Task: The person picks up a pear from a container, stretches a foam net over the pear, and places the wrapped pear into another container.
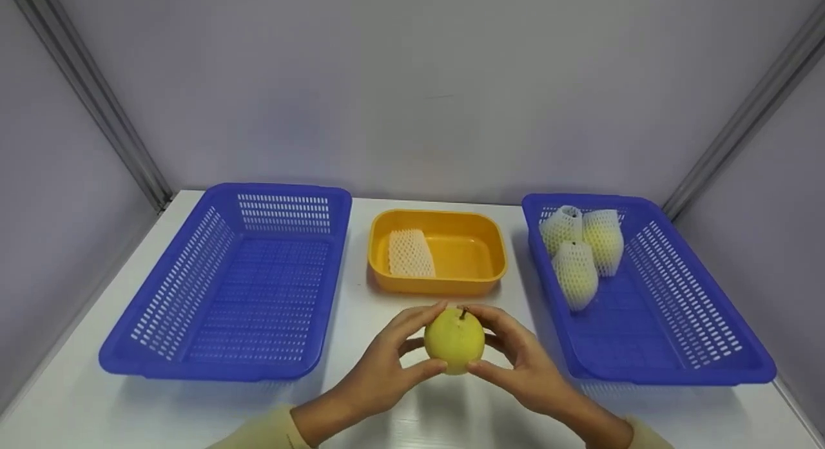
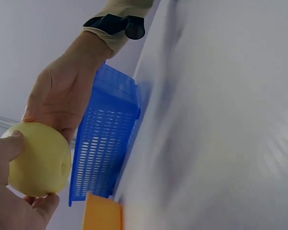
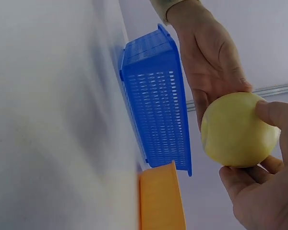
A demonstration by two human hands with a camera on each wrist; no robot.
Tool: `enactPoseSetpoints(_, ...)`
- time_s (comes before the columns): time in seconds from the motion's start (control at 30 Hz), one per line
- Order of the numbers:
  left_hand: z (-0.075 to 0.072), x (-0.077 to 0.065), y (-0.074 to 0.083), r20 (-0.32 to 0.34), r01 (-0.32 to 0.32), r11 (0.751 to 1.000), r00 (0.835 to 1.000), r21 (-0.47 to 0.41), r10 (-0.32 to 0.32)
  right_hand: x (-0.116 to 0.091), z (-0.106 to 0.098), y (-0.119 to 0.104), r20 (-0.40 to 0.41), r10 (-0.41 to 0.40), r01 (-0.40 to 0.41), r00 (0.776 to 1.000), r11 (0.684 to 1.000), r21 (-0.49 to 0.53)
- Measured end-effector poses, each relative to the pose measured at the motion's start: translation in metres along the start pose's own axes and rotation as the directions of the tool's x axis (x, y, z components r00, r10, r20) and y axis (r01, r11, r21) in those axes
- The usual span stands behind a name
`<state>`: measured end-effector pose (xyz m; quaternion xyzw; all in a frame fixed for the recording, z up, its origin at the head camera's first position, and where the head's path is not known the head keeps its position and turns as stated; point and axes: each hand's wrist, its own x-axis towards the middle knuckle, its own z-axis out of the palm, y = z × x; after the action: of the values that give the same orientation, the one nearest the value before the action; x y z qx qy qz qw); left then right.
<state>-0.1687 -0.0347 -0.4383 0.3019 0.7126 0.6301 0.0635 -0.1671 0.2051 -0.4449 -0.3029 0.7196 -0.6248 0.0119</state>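
A bare yellow pear [image 1: 454, 341] with a short dark stem is held above the table, in front of the orange tub. My left hand [image 1: 380, 365] grips its left side, thumb low and fingers near the top. From the other side my right hand [image 1: 525, 365] grips it in the same way. Both wrist views show the pear [image 2: 40, 159] between the thumbs and fingers of the two hands, off the tabletop. In the orange tub [image 1: 464, 286] lies a white foam net sleeve [image 1: 411, 253], at its left end.
A blue basket [image 1: 222, 370] with nothing visible inside stands on the left. In the right blue basket [image 1: 670, 375], several-holed foam nets cover three pears [image 1: 575, 275] at the far left corner. The white table [image 1: 351, 320] meets a grey wall [image 1: 438, 114] behind.
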Motion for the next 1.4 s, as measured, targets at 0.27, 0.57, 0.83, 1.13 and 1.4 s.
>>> enactPoseSetpoints(0.27,0.004,-0.003,-0.026,0.022,0.069,0.996,0.997,0.056,-0.07,-0.008,0.003,0.022,-0.01,0.077,-0.077,0.997,0.982,-0.174)
enactPoseSetpoints(0.57,0.005,-0.002,-0.049,0.061,0.139,0.988,0.988,0.064,-0.143,-0.009,0.006,0.042,0.036,0.165,-0.153,0.986,0.961,-0.232)
enactPoseSetpoints(0.83,0.004,0.001,-0.06,0.048,0.128,0.988,0.99,0.085,-0.132,-0.006,0.009,0.052,0.027,0.155,-0.144,0.988,0.961,-0.237)
enactPoseSetpoints(1.13,0.002,0.012,-0.066,0.018,0.119,0.99,0.993,0.07,-0.12,0.001,0.007,0.059,-0.006,0.136,-0.132,0.991,0.951,-0.281)
enactPoseSetpoints(1.4,0.002,0.016,-0.07,0.002,0.115,0.987,0.993,0.112,-0.116,0.005,0.005,0.062,-0.023,0.123,-0.124,0.992,0.945,-0.303)
